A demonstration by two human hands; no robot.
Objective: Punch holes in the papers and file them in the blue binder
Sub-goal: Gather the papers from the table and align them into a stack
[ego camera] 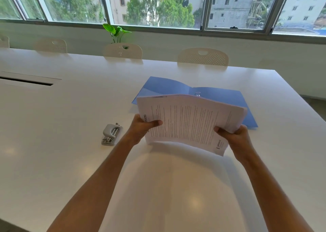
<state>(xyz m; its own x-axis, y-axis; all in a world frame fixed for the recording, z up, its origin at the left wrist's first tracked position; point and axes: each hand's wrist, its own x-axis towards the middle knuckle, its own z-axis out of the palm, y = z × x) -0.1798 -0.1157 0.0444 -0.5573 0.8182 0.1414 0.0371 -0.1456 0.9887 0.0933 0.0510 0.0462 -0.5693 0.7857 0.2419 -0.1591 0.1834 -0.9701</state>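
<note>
I am seeing both hands, left hand [143, 126] and right hand [237, 138], gripping the papers [190, 122] above the tabletop [70, 118] (blue binder [167, 86] lying open behind, seemingly untouched).

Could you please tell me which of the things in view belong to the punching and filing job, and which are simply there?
Part of the job:
- stack of papers, held by the left hand and right hand
- open blue binder behind the stack
- grey hole punch on the table

Simply there:
- white chairs
- potted plant
</note>
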